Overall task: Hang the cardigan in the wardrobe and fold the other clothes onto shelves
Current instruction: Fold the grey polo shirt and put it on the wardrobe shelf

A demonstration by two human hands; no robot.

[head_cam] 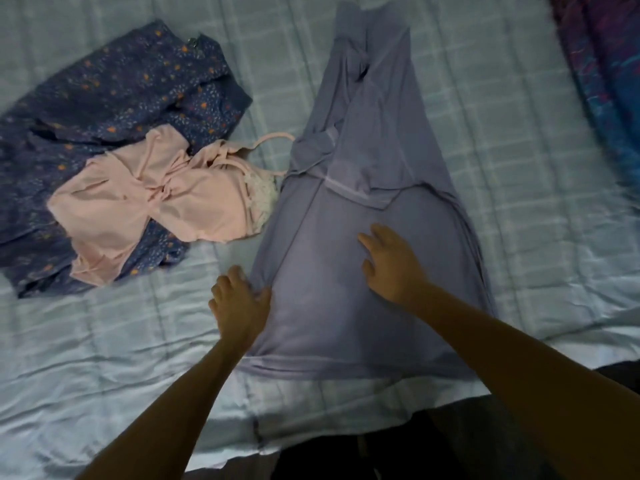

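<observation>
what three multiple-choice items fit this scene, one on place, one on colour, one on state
1. The pink top lies mostly on: A the floor; B the floral garment; C a shelf.
2. The bed sheet is: A red; B black; C pale blue.
3. The right hand is: A flat on the lavender garment; B fisted in the air; C holding a hanger.
Key: B, floral cloth shows around the pink; C, the sheet is light blue all round the clothes; A, its fingers lie straight on the fabric.
</observation>
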